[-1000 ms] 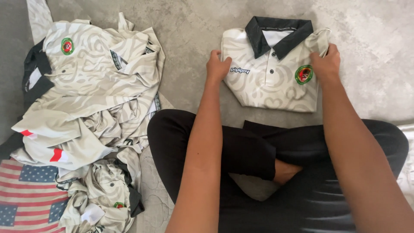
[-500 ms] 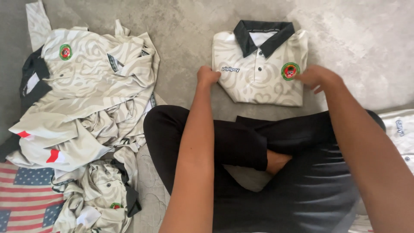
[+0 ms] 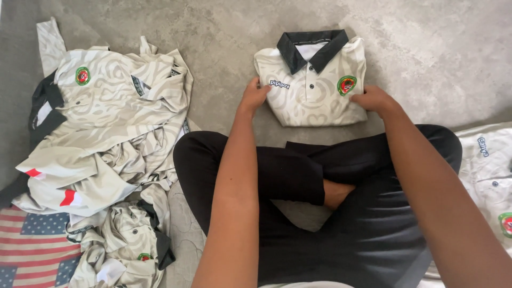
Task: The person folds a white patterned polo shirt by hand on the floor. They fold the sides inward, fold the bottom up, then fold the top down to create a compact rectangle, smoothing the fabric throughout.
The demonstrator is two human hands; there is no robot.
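Just now: the folded polo shirt (image 3: 312,85) lay slid nearer the crossed legs (image 3: 320,181) than a moment before, its shape unchanged.
Meaning: the fold looked finished, likely only being squared up.
Left hand (image 3: 253,96): fingers pinched the shirt's left edge.
Right hand (image 3: 376,100): gripped its right edge.
Place: flat on the grey floor (image 3: 426,48).
Count: one folded shirt; one loose heap of shirts (image 3: 106,144) at left; one more shirt (image 3: 488,170) at right.

Grey mottled floor (image 3: 437,48) carries it all: a folded cream polo shirt (image 3: 312,90) up top, a heap of unfolded shirts (image 3: 106,138) at left. A striped, starred cloth (image 3: 29,245) fills the lower-left corner, another shirt (image 3: 488,176) at the right edge.
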